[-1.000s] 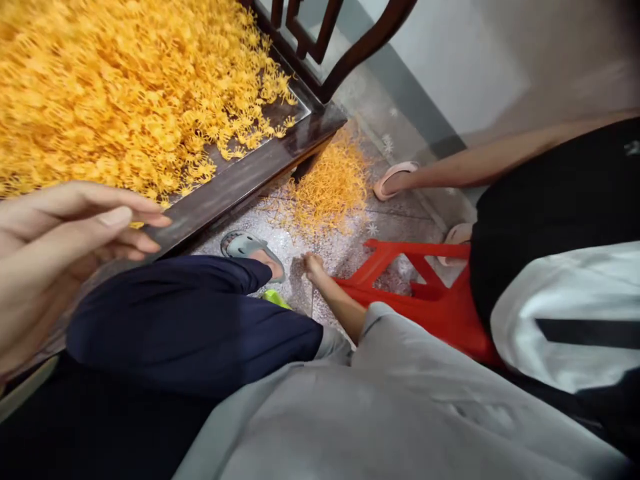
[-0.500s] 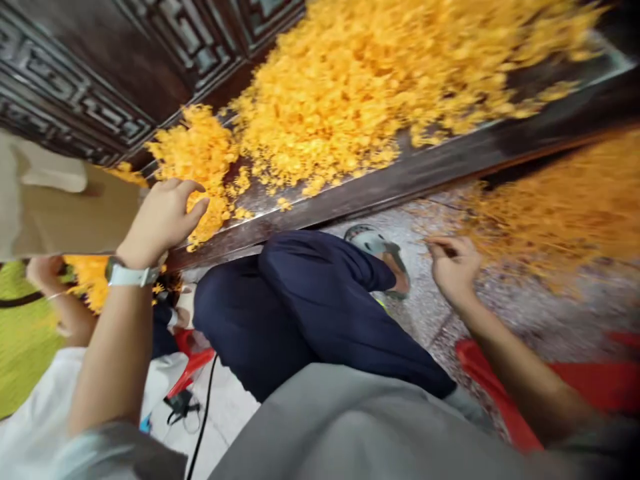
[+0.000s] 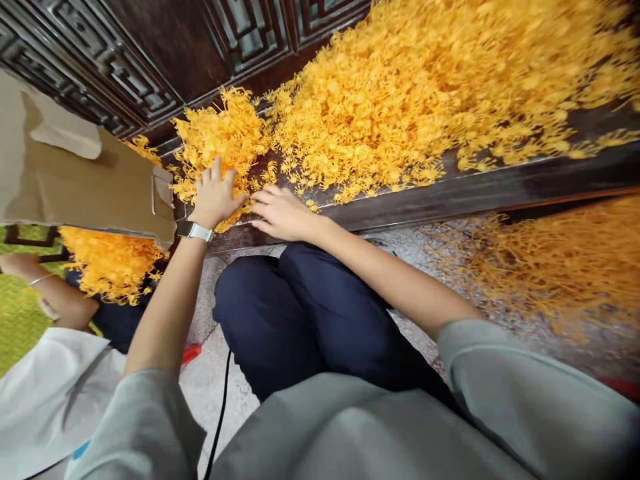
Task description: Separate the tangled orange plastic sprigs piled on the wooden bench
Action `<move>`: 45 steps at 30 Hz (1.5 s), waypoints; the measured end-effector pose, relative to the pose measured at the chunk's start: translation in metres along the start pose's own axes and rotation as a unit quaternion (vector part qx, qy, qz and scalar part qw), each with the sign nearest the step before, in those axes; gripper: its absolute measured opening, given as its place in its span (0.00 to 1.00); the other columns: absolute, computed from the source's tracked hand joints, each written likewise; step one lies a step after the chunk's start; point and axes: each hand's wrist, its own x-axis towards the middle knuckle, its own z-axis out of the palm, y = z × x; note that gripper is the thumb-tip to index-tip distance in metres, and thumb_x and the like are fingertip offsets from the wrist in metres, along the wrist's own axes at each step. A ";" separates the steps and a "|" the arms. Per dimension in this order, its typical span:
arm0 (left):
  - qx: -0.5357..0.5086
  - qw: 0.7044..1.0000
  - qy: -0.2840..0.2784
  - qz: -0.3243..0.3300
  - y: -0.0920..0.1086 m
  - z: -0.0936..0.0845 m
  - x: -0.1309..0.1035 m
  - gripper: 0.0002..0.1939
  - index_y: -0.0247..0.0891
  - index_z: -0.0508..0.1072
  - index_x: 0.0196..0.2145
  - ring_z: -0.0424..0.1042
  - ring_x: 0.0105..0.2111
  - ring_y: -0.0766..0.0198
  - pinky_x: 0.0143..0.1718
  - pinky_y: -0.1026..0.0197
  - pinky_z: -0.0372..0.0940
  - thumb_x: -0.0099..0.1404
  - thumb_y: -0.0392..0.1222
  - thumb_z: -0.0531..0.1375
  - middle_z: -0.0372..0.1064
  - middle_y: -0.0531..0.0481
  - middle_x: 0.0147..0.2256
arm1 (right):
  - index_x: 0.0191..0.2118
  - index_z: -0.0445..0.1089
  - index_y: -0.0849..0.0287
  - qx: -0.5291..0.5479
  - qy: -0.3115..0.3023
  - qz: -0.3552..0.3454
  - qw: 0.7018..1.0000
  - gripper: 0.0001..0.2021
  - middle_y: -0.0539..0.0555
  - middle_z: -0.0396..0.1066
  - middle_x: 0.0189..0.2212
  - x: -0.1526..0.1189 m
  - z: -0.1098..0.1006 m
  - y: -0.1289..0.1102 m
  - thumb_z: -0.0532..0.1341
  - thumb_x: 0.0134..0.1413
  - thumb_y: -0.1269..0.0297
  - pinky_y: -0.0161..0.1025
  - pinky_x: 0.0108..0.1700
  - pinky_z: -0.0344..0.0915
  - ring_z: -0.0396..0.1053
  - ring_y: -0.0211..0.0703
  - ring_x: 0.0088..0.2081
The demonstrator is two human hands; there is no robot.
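Observation:
My left hand (image 3: 215, 197), wearing a watch with a pale strap, lies with spread fingers on the smaller heap of yellow plastic pieces (image 3: 227, 130). Just right of it, my right hand (image 3: 281, 212) reaches across from the right, its fingers apart near the front edge of the dark wooden bench (image 3: 390, 212). Neither hand grips anything that I can see. A far larger heap of the same yellow pieces (image 3: 400, 113) covers the bench toward the upper right.
A cardboard box (image 3: 85, 187) stands at the left, with more orange-yellow pieces (image 3: 113, 263) below it. Another person's arm (image 3: 60, 297) shows at the far left. Orange strands (image 3: 565, 260) lie on the floor at right. A black cable (image 3: 220, 407) runs beside my legs.
My right hand has swung left from above the floor strands to the bench beside my left hand. My left hand's fingers have spread onto the small heap. The view has shifted.

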 end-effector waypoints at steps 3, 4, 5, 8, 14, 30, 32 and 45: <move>-0.006 1.000 0.020 -0.021 -0.020 0.015 0.003 0.35 0.36 0.74 0.68 0.51 0.75 0.26 0.73 0.27 0.51 0.73 0.60 0.56 0.44 0.35 0.81 | 0.61 0.78 0.69 -0.073 -0.077 -0.025 0.994 0.21 0.73 0.67 0.70 0.034 0.029 0.010 0.63 0.73 0.60 0.69 0.68 0.60 0.60 0.73 0.72; -0.012 0.999 0.031 -0.023 -0.028 0.019 0.003 0.34 0.37 0.75 0.67 0.52 0.75 0.27 0.73 0.27 0.51 0.73 0.59 0.56 0.46 0.36 0.80 | 0.62 0.77 0.70 -0.090 -0.084 -0.026 0.992 0.22 0.74 0.64 0.72 0.040 0.036 0.016 0.63 0.73 0.59 0.71 0.70 0.58 0.57 0.74 0.74; -0.020 0.999 0.042 -0.025 -0.037 0.023 0.004 0.33 0.37 0.76 0.66 0.53 0.75 0.27 0.73 0.27 0.51 0.72 0.59 0.56 0.47 0.36 0.80 | 0.64 0.76 0.70 -0.102 -0.085 -0.025 0.991 0.23 0.74 0.61 0.74 0.044 0.041 0.023 0.63 0.73 0.59 0.73 0.72 0.55 0.55 0.75 0.76; -0.047 0.996 0.070 -0.026 -0.060 0.034 0.005 0.31 0.38 0.78 0.63 0.55 0.75 0.32 0.75 0.30 0.53 0.71 0.58 0.58 0.52 0.37 0.79 | 0.65 0.75 0.67 -0.121 -0.071 -0.007 0.990 0.23 0.72 0.58 0.76 0.052 0.045 0.046 0.60 0.75 0.59 0.77 0.74 0.47 0.51 0.77 0.78; -0.081 0.990 0.114 -0.016 -0.083 0.043 0.001 0.23 0.37 0.80 0.57 0.51 0.77 0.35 0.78 0.32 0.49 0.71 0.53 0.60 0.52 0.38 0.78 | 0.55 0.81 0.71 -0.127 0.016 0.088 0.988 0.18 0.71 0.75 0.61 0.051 0.033 0.087 0.59 0.70 0.66 0.83 0.71 0.46 0.61 0.79 0.69; -0.317 0.871 0.375 0.005 -0.074 0.027 -0.007 0.28 0.42 0.71 0.40 0.76 0.39 0.55 0.53 0.47 0.75 0.77 0.71 0.55 0.70 0.47 0.36 | 0.64 0.70 0.65 0.114 0.026 0.081 0.990 0.23 0.70 0.75 0.59 0.075 0.005 0.001 0.62 0.74 0.53 0.60 0.60 0.67 0.72 0.67 0.58; -0.338 0.866 0.367 0.012 -0.068 0.026 -0.009 0.29 0.42 0.71 0.40 0.76 0.39 0.55 0.51 0.49 0.75 0.76 0.73 0.55 0.72 0.47 0.36 | 0.63 0.69 0.63 0.157 0.039 0.095 0.982 0.21 0.66 0.78 0.53 0.083 0.014 -0.001 0.64 0.73 0.56 0.54 0.55 0.69 0.74 0.61 0.52; -0.114 0.986 0.119 -0.008 -0.073 0.073 -0.030 0.47 0.35 0.63 0.73 0.72 0.64 0.33 0.68 0.37 0.65 0.66 0.65 0.68 0.72 0.29 0.65 | 0.28 0.60 0.55 0.461 0.209 0.212 0.836 0.15 0.47 0.64 0.26 0.084 0.031 0.014 0.61 0.67 0.73 0.40 0.41 0.63 0.63 0.41 0.32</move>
